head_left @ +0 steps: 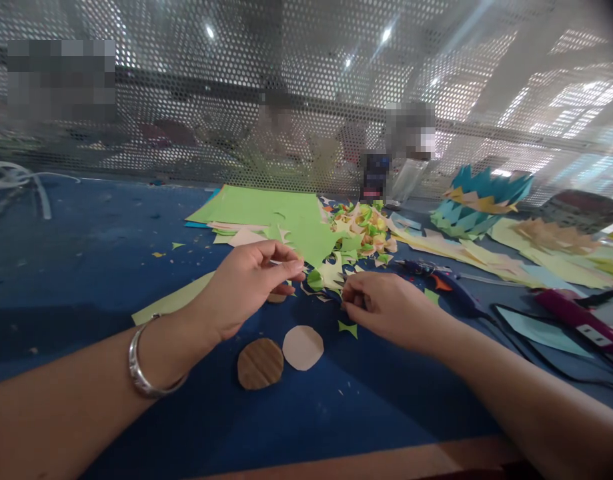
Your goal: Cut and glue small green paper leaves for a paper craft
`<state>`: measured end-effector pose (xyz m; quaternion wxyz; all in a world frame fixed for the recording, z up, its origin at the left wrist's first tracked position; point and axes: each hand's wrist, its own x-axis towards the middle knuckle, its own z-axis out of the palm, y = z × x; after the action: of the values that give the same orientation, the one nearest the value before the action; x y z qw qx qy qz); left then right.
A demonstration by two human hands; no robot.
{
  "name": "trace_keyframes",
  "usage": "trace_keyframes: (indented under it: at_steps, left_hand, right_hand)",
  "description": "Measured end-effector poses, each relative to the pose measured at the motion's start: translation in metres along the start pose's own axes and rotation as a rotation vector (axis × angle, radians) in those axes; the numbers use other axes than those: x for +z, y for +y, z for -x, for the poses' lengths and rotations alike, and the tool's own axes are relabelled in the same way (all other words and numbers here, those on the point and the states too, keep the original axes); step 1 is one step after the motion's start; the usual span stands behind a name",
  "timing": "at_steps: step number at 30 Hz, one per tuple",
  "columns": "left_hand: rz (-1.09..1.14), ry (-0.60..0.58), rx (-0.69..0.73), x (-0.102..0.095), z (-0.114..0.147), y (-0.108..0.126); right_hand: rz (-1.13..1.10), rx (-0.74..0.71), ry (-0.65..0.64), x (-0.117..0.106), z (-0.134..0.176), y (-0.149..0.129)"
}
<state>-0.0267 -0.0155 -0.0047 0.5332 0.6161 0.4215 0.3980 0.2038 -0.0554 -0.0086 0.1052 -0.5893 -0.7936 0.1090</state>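
My left hand (261, 277), a silver bangle on its wrist, pinches thumb and forefinger together above the paper scraps; whatever lies between the fingertips is too small to make out. Curled beside the scraps is my right hand (373, 303), its fingertips pressed together and their contents hidden. Between the hands lie a small green paper piece (315, 280) and a pale cut-out scrap (332, 272). Nearer me, a brown corrugated cardboard disc (260, 364) rests next to a pale pink paper disc (303, 347). Another brown disc (277, 298) shows partly under my left hand.
Green paper sheets (266, 205) and a heap of paper offcuts (363, 230) lie behind my hands. A blue glue gun (449, 283) with its cable, a magenta tool (573, 317) and a zigzag paper crown (479, 203) are rightward. A perforated metal screen (186, 87) borders the blue table (86, 260).
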Motion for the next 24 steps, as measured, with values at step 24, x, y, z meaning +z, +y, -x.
trace_keyframes:
  at_steps: [24]
  left_hand:
    - [-0.756,0.085,0.352,-0.008,-0.036,-0.004]
  right_hand:
    - [0.055,-0.03,-0.022,-0.002,0.003,0.0]
